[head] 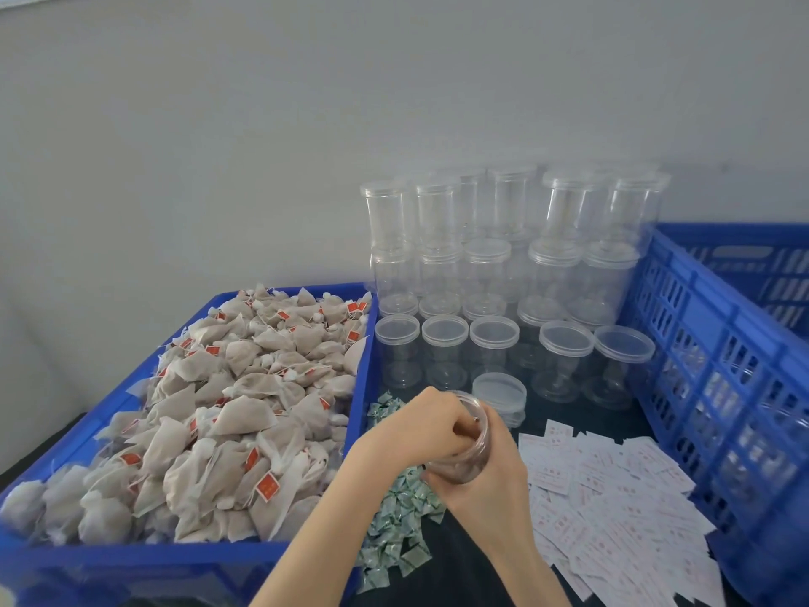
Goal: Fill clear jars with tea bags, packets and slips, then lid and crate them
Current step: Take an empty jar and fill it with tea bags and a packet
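A clear jar, tilted and with brownish tea bags inside, is held over the dark table. My right hand grips it from below and from the right. My left hand has its curled fingers tucked into the jar's mouth, on the tea bags there. Loose tea bags with red tags fill the blue tray at the left. Small green packets lie in a pile under my hands. White slips with red print are spread out at the right.
Several empty lidded jars stand stacked against the wall behind my hands, and one lidded jar stands just beyond the held jar. A tall blue crate at the right holds filled jars.
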Motion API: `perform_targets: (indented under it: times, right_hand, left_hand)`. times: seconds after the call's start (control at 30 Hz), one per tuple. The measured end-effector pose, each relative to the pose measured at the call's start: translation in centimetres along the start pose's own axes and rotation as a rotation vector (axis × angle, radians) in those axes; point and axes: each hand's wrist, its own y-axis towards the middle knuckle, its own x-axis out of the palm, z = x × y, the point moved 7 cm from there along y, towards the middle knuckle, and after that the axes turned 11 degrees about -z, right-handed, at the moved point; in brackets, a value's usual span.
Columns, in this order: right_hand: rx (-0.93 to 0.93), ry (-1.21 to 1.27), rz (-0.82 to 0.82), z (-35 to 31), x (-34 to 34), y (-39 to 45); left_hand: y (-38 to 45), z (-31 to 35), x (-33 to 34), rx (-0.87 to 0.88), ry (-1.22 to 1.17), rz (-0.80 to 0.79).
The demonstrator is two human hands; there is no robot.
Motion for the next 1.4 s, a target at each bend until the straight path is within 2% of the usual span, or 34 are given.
perform_targets:
  times: [0.1,0.2,0.27,0.33,0.4,0.53,0.63,0.8,0.97,1.1,1.27,1.4]
  right_hand:
    - [0.025,-0.019,0.018,0.4,-0.8,0.3]
    - [0.068,-0.006,0.058,1.1,-1.8,0.8]
    - [0.097,0.03,0.087,1.6,-2.4,1.1]
    - [0.115,0.048,0.106,2.1,-3.0,1.2]
    - [0.121,0.081,0.121,2.4,-3.5,1.2]
    - [0.11,0.088,0.147,2.9,-4.5,1.0]
    - [0.097,0.091,0.156,3.1,-5.2,0.8]
    - [0.083,0.091,0.143,3.2,-5.9,0.7]
    - [0.068,0.082,0.155,3.3,-6.1,0.6]
    - [0.077,0.079,0.143,3.4,-6.1,0.3]
    - [0.09,0.079,0.112,3.5,-5.8,0.1]
    - [0.11,0.103,0.096,3.5,-5.5,0.3]
  left_hand:
    - [0.2,-0.4,-0.5,0.047,-0.212,0.149]
    - [-0.3,-1.5,-1.6,0.102,-0.537,0.4]
    - [-0.5,-2.9,-2.2,0.036,-0.598,0.593]
    - [-0.6,-4.2,-2.2,-0.11,-0.539,0.73]
    - [-0.1,-5.4,-1.2,-0.26,-0.445,0.713]
    - [2.3,-6.9,3.1,-0.511,-0.144,0.363]
    - [3.3,-7.0,5.8,-0.56,-0.022,0.246]
    - [4.1,-8.1,8.7,-0.574,0.079,0.196]
    - [3.9,-8.4,9.1,-0.566,0.137,0.262]
    - [3.4,-9.3,8.5,-0.607,0.027,0.349]
    - [2.2,-8.9,6.7,-0.612,-0.103,0.534]
    - [0.7,-6.3,2.8,-0.44,-0.181,0.768]
